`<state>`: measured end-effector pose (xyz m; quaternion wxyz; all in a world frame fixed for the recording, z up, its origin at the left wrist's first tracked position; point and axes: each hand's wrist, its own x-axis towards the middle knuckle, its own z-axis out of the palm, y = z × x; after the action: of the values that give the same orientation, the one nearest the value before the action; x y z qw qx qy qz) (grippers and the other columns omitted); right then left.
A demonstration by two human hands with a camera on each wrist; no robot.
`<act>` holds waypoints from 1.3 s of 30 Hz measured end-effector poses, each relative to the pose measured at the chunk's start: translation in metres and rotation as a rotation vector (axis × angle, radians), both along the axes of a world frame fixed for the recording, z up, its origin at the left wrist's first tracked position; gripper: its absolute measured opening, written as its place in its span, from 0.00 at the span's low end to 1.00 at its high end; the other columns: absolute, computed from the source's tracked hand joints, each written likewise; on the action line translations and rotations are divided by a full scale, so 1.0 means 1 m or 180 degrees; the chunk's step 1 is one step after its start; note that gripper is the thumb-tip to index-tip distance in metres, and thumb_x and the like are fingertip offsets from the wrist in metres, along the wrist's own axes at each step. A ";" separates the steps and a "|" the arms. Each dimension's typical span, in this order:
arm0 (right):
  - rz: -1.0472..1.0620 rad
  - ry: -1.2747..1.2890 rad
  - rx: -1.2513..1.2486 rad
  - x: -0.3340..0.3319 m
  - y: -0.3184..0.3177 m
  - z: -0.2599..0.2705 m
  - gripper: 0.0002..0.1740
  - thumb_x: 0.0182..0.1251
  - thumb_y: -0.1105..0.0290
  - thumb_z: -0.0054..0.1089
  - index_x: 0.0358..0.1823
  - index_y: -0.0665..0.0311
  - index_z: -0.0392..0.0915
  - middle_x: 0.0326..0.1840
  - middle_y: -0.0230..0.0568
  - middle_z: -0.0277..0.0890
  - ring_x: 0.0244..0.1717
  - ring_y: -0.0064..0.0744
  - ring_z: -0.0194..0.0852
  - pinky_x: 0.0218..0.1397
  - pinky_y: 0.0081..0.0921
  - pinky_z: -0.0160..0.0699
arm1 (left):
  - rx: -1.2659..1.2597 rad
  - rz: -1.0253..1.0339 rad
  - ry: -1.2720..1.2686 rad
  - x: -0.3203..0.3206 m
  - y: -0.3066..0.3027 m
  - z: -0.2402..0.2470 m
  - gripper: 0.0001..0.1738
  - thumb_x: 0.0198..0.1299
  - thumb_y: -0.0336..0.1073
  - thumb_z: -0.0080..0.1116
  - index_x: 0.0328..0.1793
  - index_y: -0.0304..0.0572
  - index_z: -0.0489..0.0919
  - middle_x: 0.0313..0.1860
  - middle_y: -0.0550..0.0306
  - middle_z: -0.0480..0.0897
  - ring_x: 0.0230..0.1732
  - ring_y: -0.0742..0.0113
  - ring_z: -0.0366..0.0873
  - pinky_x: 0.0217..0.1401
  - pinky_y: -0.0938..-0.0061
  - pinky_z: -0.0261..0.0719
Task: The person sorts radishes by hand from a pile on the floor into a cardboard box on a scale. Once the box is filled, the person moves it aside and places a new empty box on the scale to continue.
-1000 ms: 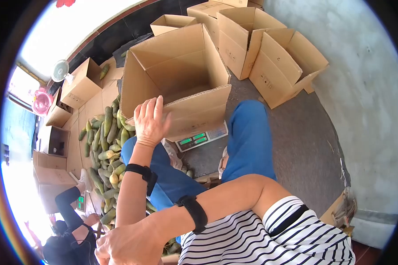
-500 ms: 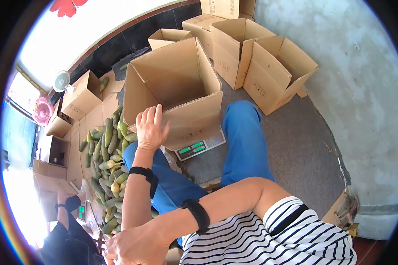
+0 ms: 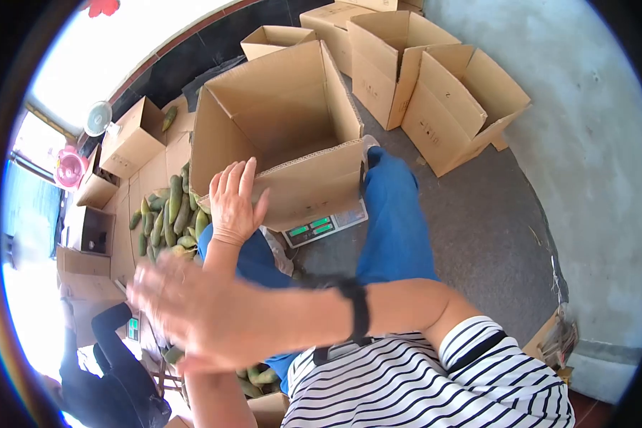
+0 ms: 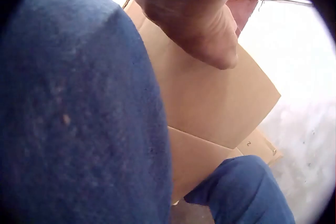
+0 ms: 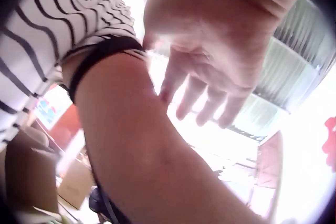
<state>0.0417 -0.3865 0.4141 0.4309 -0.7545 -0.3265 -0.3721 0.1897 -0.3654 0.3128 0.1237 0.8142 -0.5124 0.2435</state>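
Observation:
A tall open cardboard box (image 3: 310,178) stands on a digital scale (image 3: 324,227) with lit green displays, between the person's knees. My left hand (image 3: 233,203) rests on the near rim at its left corner, fingers straight and thumb held apart. In the left wrist view that thumb (image 4: 212,45) lies against the carton's outer wall. The right hand (image 3: 192,307), blurred, crosses over the left forearm. Its fingers are extended and hold nothing, as the right wrist view also shows the bare palm (image 5: 210,50).
Long green cucumber-like vegetables (image 3: 170,214) are heaped left of the box. Open cartons (image 3: 442,114) stand at the back right, beside a grey wall (image 3: 571,143). Another person (image 3: 118,378) in dark clothes is at the lower left, near a second green-lit display (image 3: 133,328).
The right hand, lower down at the left forearm with bent fingers before, has moved up and spread its fingers. My left hand stays on the box rim. The other person's arms have shifted.

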 end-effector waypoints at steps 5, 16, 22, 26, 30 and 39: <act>-0.0996 0.0491 -0.0613 -0.025 -0.121 -0.033 0.21 0.61 0.59 0.60 0.53 0.61 0.77 0.61 0.52 0.69 0.56 0.52 0.71 0.57 0.44 0.71 | -0.0239 0.0275 0.0209 -0.005 0.028 0.036 0.35 0.55 0.40 0.62 0.71 0.43 0.66 0.64 0.45 0.71 0.67 0.49 0.66 0.71 0.54 0.58; -0.3174 0.3451 -0.1365 -0.106 -0.225 -0.175 0.45 0.66 0.52 0.56 0.78 0.54 0.43 0.59 0.71 0.64 0.55 0.65 0.71 0.54 0.48 0.75 | 0.0758 0.2680 0.2301 0.009 0.250 -0.118 0.27 0.57 0.49 0.58 0.56 0.36 0.72 0.47 0.35 0.79 0.51 0.41 0.77 0.53 0.53 0.76; -0.3227 0.3628 -0.2126 -0.099 -0.228 -0.178 0.41 0.70 0.53 0.50 0.79 0.51 0.42 0.44 0.62 0.73 0.37 0.59 0.78 0.41 0.45 0.78 | 0.1341 0.3316 0.3388 -0.031 0.277 -0.213 0.27 0.53 0.48 0.58 0.53 0.35 0.73 0.52 0.34 0.77 0.55 0.39 0.76 0.57 0.52 0.75; -0.3370 0.3653 -0.2368 -0.092 -0.224 -0.178 0.38 0.72 0.56 0.48 0.79 0.48 0.44 0.40 0.59 0.73 0.34 0.56 0.78 0.38 0.44 0.78 | 0.1414 0.3567 0.3165 -0.050 0.278 -0.245 0.22 0.54 0.42 0.57 0.52 0.38 0.74 0.54 0.40 0.76 0.57 0.44 0.75 0.54 0.52 0.76; -0.3496 0.3767 -0.2475 -0.081 -0.217 -0.177 0.37 0.72 0.56 0.48 0.78 0.49 0.44 0.40 0.58 0.73 0.34 0.56 0.78 0.38 0.45 0.77 | 0.1447 0.3214 0.2604 -0.051 0.276 -0.267 0.18 0.54 0.35 0.58 0.51 0.40 0.73 0.47 0.45 0.77 0.52 0.47 0.77 0.49 0.54 0.78; -0.3452 0.3617 -0.2471 -0.070 -0.206 -0.173 0.39 0.71 0.58 0.48 0.79 0.51 0.43 0.43 0.58 0.73 0.38 0.57 0.77 0.40 0.44 0.77 | 0.1009 0.3174 0.3554 0.000 0.269 -0.329 0.22 0.61 0.37 0.51 0.61 0.39 0.68 0.46 0.35 0.80 0.49 0.42 0.81 0.52 0.54 0.79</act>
<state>-0.0285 -0.5925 0.2406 0.0047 -0.9703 0.2378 0.0440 0.1894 -0.0959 -0.0165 0.1214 0.9594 0.0255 -0.2534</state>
